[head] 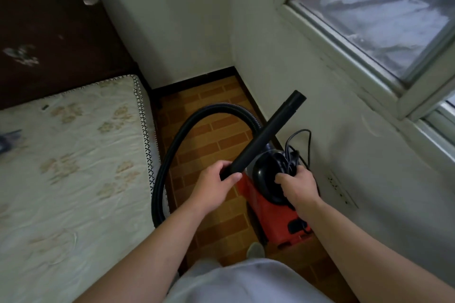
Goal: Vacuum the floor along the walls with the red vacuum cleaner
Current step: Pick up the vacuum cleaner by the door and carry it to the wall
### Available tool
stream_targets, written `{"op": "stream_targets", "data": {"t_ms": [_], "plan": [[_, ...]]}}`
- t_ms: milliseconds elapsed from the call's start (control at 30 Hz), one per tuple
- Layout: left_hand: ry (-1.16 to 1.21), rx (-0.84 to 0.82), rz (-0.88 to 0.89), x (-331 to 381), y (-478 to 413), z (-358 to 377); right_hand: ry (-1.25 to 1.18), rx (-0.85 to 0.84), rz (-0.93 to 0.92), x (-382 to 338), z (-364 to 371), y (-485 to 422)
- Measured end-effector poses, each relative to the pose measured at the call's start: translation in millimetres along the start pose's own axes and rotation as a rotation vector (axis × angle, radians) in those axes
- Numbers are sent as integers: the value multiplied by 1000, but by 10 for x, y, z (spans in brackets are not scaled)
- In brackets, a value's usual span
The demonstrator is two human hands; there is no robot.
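The red vacuum cleaner (pixel 278 214) sits low in the narrow strip of floor (pixel 209 130) between the mattress (pixel 73 155) and the window wall (pixel 320 81). The left hand (pixel 216 183) has its fingers wrapped round the rigid black wand (pixel 268 135). The right hand (pixel 299 184) clamps the bundled power cord (pixel 293 152) against the top handle (pixel 268 174). The canister looks compact, probably a 1-hand lift by that handle. The ribbed hose (pixel 172 145) looks springy and likely to tug. The plug is hidden, and I cannot tell whether the base touches the floor.
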State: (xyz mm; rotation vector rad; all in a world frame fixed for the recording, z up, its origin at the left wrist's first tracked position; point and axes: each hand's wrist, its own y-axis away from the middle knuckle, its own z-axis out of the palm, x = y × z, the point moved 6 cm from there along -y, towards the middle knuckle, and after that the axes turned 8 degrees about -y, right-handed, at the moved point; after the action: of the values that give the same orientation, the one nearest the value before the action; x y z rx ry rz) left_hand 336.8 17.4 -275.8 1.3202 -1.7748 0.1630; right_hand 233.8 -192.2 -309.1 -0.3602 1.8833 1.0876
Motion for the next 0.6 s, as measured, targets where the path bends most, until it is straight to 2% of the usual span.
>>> {"op": "stream_targets", "data": {"t_ms": [300, 467, 600], "plan": [[30, -44, 23, 134, -834, -237, 25, 63, 8, -409, 135, -483], [39, -106, 42, 128, -1501, -443, 49, 187, 64, -511, 279, -785], [1, -227, 122, 173, -2075, -613, 66, 302, 125, -603, 530, -971]]}}
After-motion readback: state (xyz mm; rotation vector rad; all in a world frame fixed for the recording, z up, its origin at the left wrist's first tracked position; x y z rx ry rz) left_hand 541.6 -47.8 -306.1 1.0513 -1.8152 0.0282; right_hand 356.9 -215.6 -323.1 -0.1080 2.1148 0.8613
